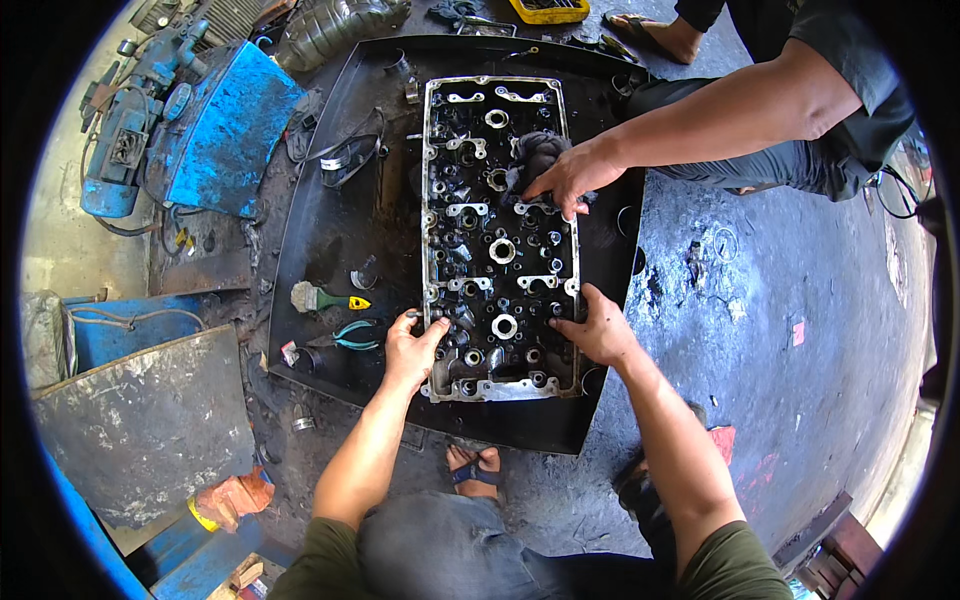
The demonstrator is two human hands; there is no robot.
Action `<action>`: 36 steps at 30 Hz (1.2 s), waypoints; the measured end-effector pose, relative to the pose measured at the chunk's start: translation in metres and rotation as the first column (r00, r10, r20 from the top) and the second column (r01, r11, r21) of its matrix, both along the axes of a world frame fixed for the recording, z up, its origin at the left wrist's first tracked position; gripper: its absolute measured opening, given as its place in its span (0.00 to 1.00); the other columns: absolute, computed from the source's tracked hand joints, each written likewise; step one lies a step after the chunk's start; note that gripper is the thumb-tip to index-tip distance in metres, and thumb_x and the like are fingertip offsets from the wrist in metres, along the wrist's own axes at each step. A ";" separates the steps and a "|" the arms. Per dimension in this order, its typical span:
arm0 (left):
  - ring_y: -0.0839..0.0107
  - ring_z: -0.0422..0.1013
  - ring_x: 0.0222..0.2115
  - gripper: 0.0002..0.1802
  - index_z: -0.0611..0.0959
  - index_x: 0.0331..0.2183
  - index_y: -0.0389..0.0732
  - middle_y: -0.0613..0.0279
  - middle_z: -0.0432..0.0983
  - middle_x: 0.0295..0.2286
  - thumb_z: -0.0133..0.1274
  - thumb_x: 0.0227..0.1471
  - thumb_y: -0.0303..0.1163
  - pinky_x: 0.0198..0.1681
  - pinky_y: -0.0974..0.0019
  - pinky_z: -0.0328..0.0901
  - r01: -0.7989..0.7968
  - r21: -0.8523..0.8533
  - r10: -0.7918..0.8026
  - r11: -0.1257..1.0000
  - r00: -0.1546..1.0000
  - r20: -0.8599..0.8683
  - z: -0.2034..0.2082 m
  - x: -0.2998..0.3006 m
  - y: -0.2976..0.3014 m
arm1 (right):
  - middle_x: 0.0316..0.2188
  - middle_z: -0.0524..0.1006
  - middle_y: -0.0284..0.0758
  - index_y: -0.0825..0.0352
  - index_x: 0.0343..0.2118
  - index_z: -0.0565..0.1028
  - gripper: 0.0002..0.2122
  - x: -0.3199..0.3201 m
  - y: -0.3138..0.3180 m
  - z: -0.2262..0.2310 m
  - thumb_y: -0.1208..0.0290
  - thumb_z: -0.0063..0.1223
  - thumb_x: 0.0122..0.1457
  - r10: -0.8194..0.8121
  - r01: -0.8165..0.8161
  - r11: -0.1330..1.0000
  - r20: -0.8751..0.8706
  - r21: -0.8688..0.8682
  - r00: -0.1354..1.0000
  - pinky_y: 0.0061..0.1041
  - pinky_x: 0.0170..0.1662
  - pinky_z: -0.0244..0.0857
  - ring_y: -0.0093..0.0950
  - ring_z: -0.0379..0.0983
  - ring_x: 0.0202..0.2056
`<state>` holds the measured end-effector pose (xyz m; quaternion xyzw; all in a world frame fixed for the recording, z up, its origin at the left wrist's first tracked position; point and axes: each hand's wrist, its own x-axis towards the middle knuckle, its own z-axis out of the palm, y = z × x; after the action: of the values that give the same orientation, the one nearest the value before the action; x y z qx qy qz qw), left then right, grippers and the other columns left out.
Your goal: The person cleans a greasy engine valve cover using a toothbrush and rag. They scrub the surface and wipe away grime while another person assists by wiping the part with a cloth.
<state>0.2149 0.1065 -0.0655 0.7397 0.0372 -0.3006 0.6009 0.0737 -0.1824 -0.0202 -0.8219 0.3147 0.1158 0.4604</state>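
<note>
An engine cylinder head [503,390], a long metal casting with a pale rim and dark, oily insides, lies lengthwise in front of me. My left hand [412,350] grips its left side near the close end, thumb over the rim. Opposite it, my right hand [602,330] holds the right side, with the thumb reaching in over the edge. The fingers under the outer edges are partly hidden. A co-worker's hand [570,180] presses a dark rag [541,150] onto the upper right part of the casting.
The casting rests on a wide black metal tray [330,240]. Left of it lie a brush [325,298] with a green handle and teal-handled pliers [352,335]. A blue machine [225,130] stands at the far left. The co-worker's leg [770,160] is at the right.
</note>
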 end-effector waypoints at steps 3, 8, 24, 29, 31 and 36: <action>0.79 0.78 0.33 0.08 0.85 0.38 0.36 0.65 0.85 0.33 0.66 0.61 0.29 0.37 0.70 0.73 0.109 0.031 -0.110 0.994 0.993 0.048 0.004 0.005 0.006 | 0.43 0.84 0.50 0.73 0.49 0.78 0.31 0.006 -0.034 0.012 0.55 0.77 0.50 0.259 -0.260 0.962 -0.026 -0.088 0.966 0.38 0.52 0.74 0.45 0.82 0.47; 0.80 0.73 0.45 0.27 0.76 0.58 0.37 0.67 0.80 0.44 0.64 0.65 0.38 0.51 0.70 0.68 0.056 -0.056 -0.060 0.997 0.996 -0.065 0.005 0.009 0.019 | 0.46 0.83 0.46 0.74 0.58 0.75 0.33 0.017 -0.087 0.016 0.56 0.74 0.56 0.037 -0.031 0.994 0.055 -0.100 0.998 0.34 0.55 0.73 0.35 0.80 0.48; 0.57 0.71 0.59 0.39 0.70 0.65 0.34 0.48 0.72 0.60 0.66 0.61 0.42 0.64 0.57 0.64 0.270 -0.038 -0.178 0.962 0.728 0.662 0.089 0.069 -0.075 | 0.39 0.83 0.33 0.69 0.57 0.77 0.24 0.052 -0.060 0.067 0.57 0.67 0.65 -0.042 0.015 0.979 0.127 0.202 0.991 0.22 0.35 0.70 0.19 0.76 0.34; 0.65 0.76 0.55 0.41 0.64 0.70 0.41 0.52 0.73 0.60 0.48 0.70 0.59 0.57 0.60 0.70 0.482 -0.274 -0.329 0.832 0.828 0.455 0.137 0.107 -0.177 | 0.42 0.84 0.41 0.70 0.57 0.77 0.26 0.037 -0.089 0.065 0.56 0.67 0.63 0.170 -0.170 0.984 -0.006 -0.052 0.985 0.30 0.46 0.75 0.30 0.81 0.43; 0.69 0.80 0.47 0.35 0.70 0.65 0.43 0.56 0.77 0.54 0.51 0.70 0.57 0.47 0.64 0.74 0.497 -0.290 -0.374 0.818 0.842 0.389 0.149 0.106 -0.208 | 0.43 0.84 0.43 0.68 0.56 0.77 0.25 0.011 -0.099 0.070 0.56 0.68 0.61 0.339 -0.370 0.900 -0.162 -0.229 0.927 0.36 0.52 0.75 0.38 0.82 0.47; 0.86 0.63 0.20 0.18 0.81 0.52 0.38 0.72 0.71 0.23 0.47 0.74 0.42 0.22 0.75 0.58 0.476 -0.310 -0.331 0.823 0.845 0.420 0.147 0.076 -0.241 | 0.49 0.83 0.43 0.64 0.57 0.77 0.25 -0.064 -0.110 0.076 0.57 0.67 0.61 0.433 -0.507 0.850 -0.357 -0.144 0.828 0.40 0.54 0.75 0.42 0.82 0.49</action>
<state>0.2914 -0.1347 0.0820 0.6316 -0.2920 -0.2883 0.6578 0.0095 -0.2924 0.0561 -0.8935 0.1810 0.3165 0.2621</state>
